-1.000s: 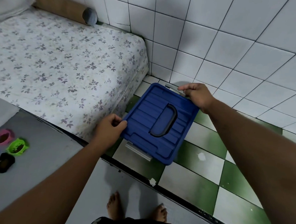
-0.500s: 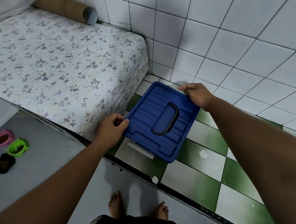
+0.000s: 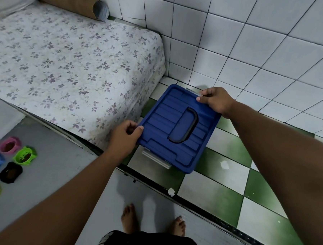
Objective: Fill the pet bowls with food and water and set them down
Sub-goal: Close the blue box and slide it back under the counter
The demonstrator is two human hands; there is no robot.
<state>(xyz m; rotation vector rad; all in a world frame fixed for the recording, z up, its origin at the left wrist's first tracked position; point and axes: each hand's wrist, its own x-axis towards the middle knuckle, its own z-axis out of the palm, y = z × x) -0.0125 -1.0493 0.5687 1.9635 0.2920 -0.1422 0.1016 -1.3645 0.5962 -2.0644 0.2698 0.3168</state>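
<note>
Since the blue box (image 3: 166,122) is stiff plastic and, we judge, heavy if full of feed, its rim is the best hold. Our left hand (image 3: 124,137) pinches the near-left edge, and our right hand (image 3: 216,100) grips the far-right corner by a grey clasp (image 3: 193,92). It lies over the checked floor (image 3: 228,182) right of the bed (image 3: 66,61); small bowls (image 3: 25,155) sit near left.

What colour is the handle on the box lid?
Black, set in the blue lid; the handle shows in the head view.
</note>
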